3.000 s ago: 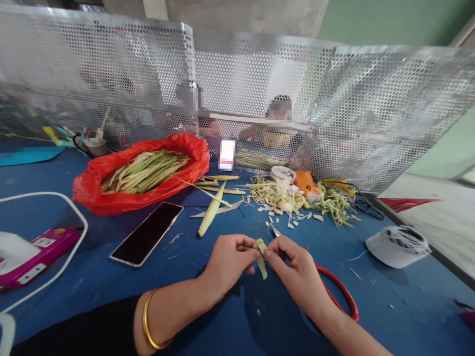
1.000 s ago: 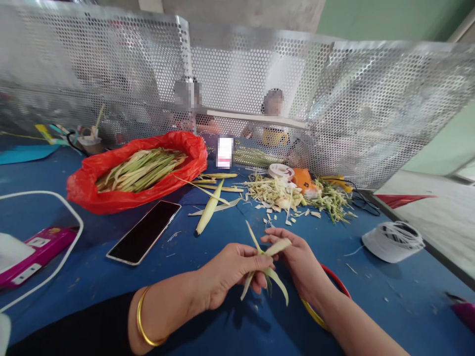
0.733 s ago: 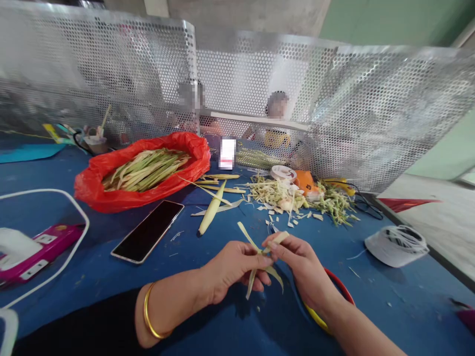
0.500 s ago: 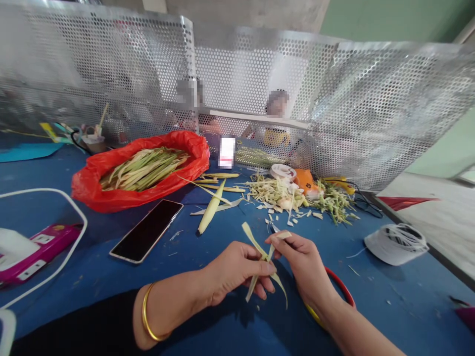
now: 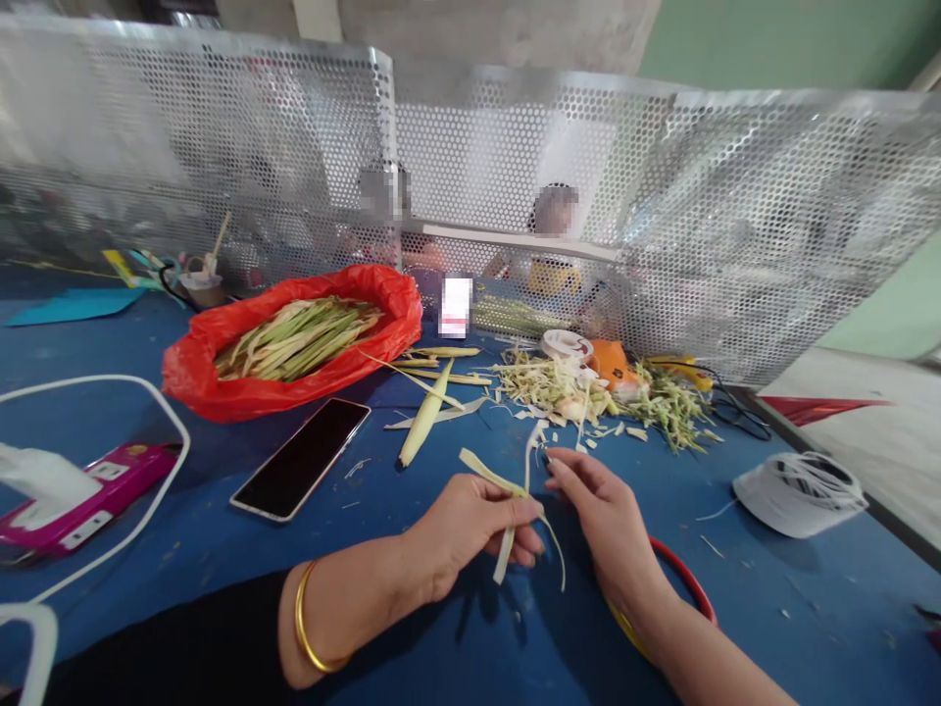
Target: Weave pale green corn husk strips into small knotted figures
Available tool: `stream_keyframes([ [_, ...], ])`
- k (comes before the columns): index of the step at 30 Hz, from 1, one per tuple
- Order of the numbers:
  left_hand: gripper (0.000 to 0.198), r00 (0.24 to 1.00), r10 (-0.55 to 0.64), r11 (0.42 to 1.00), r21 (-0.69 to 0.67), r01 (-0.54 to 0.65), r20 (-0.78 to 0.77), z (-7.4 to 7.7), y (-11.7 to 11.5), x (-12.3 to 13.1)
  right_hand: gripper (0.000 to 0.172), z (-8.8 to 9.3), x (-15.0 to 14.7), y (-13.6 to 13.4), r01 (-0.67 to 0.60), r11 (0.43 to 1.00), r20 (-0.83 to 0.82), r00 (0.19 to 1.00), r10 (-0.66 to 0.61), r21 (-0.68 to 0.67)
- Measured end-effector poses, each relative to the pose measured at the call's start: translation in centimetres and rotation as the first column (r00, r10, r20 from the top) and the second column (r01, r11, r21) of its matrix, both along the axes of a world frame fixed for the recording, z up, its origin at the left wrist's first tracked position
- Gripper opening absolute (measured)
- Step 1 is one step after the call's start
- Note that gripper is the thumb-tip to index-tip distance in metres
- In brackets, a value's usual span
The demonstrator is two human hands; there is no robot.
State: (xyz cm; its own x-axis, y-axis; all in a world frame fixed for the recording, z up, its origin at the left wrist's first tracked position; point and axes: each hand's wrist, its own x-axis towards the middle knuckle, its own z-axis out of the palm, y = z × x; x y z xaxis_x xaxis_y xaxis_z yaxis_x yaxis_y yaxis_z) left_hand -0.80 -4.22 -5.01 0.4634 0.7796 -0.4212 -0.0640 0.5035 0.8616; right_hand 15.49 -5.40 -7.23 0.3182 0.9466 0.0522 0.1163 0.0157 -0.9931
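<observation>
My left hand [image 5: 470,529] pinches several pale green leaf strips [image 5: 491,473] between thumb and fingers. They cross at the fingertips, some pointing up and others hanging below. Just to the right is my right hand [image 5: 607,515], its thumb and index finger close together beside the upright strip. A pair of scissors [image 5: 687,574] with red and yellow handles lies under that palm and wrist; a dark tip shows by the fingertips, and the rest is hidden. Beyond the hands, a long pale green husk piece [image 5: 426,417] with a dark end rests on the blue table [image 5: 412,637].
A red plastic bag [image 5: 294,397] full of leaf strips stands back left, near a dark-screened phone [image 5: 301,461]. Trimmings [image 5: 551,382] lie back centre. A cord spool [image 5: 800,493] sits right, a purple power strip [image 5: 110,500] left. A perforated metal screen [image 5: 500,147] separates people behind.
My right hand has drawn slightly away from the strips, and the strip it was touching now stands upright. The left hand still pinches the bundle. The whole view has shifted slightly.
</observation>
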Motion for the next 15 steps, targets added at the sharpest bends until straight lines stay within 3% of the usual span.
stream_keyframes([
  [3, 0.016, 0.968, 0.248, 0.969, 0.002, -0.249, 0.03, 0.3, 0.9, -0.2, 0.023, 0.9, 0.0, -0.8, 0.107, 0.975, 0.201, 0.969, -0.146, 0.193],
  [5, 0.016, 0.944, 0.32, 0.947, 0.016, -0.322, 0.087, 0.6, 1.3, -0.3, 0.021, 1.5, -0.3, -1.7, -0.041, 0.975, 0.365, 0.93, -0.043, 0.219],
  [7, 0.018, 0.939, 0.307, 0.95, 0.013, -0.313, 0.158, 0.8, 1.3, -0.4, 0.022, 1.7, -1.0, -2.3, -0.258, 0.956, 0.444, 0.879, 0.172, 0.142],
  [9, 0.023, 0.945, 0.254, 0.966, 0.0, -0.26, 0.205, 0.9, 1.1, -0.3, 0.019, 1.3, -1.6, -2.6, -0.362, 0.929, 0.435, 0.85, 0.297, 0.073],
  [15, 0.023, 0.966, 0.177, 0.977, 0.087, -0.196, 0.187, 0.8, 0.3, -0.1, 0.026, 0.4, -2.4, -2.4, -0.336, 0.94, 0.342, 0.89, 0.3, 0.051],
])
